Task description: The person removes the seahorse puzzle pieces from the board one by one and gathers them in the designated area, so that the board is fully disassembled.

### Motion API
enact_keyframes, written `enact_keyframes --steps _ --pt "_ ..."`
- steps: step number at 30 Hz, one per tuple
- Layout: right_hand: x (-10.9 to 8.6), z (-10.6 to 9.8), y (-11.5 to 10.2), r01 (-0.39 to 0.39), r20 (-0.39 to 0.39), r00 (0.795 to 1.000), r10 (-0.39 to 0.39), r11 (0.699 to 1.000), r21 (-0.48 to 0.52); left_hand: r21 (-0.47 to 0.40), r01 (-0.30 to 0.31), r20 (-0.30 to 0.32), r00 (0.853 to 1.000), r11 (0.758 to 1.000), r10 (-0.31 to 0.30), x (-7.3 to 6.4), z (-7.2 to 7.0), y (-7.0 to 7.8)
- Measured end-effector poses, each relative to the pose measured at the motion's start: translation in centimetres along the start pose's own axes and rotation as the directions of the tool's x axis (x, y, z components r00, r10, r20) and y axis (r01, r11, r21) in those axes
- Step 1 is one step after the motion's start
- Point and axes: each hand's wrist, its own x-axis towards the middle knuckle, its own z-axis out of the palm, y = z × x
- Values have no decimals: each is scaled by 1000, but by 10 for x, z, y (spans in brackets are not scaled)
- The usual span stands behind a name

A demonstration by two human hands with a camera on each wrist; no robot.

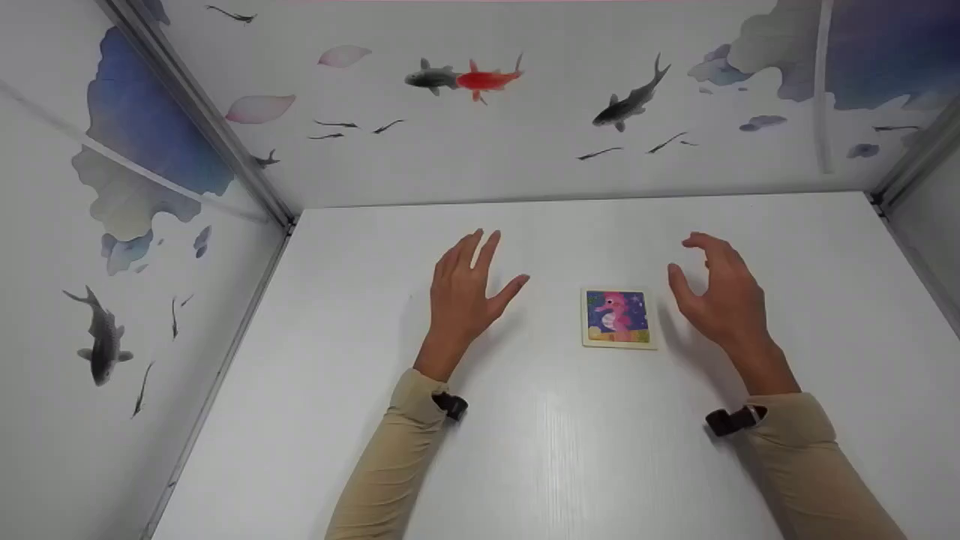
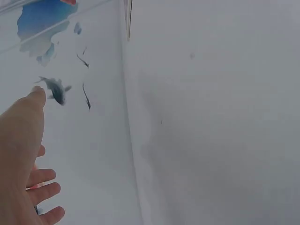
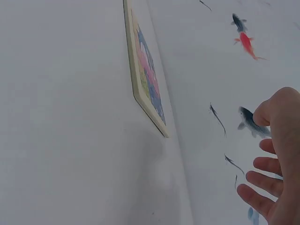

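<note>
A small square puzzle [image 1: 618,319] with a pale frame and a pink seahorse picture lies flat on the white table between the hands. To its left, my left hand [image 1: 465,292] hovers with fingers extended and thumb spread, holding nothing. My right hand [image 1: 721,296] is just right of the puzzle, its fingers loosely bent and apart from it. In the right wrist view the puzzle [image 3: 147,75] appears edge-on, with the right hand [image 3: 276,159] at the side. The left wrist view has the left hand [image 2: 28,154] at its left edge, nothing in its grasp.
The white table [image 1: 555,450] meets a back wall [image 1: 525,165] printed with fish and petals. A similar printed panel [image 1: 45,315] stands on the left, and another wall edges the right side. Each wrist carries a dark strapped device.
</note>
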Motion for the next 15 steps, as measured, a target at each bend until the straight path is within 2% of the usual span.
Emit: enact_keyframes --steps 3,7,11,15 --pt "-4 6 1 17 -6 1000 -17 998 66 -29 1 36 999 1000 0 -1 2 9" --pt "-9 15 2 -15 31 999 11 990 140 -113 33 119 993 993 -19 -2 4 20" --pt "-14 22 5 -39 79 997 25 982 185 -223 75 193 981 972 -31 -3 7 31" --pt "-17 27 8 -47 117 993 23 976 211 -278 96 252 968 956 -24 -3 11 41"
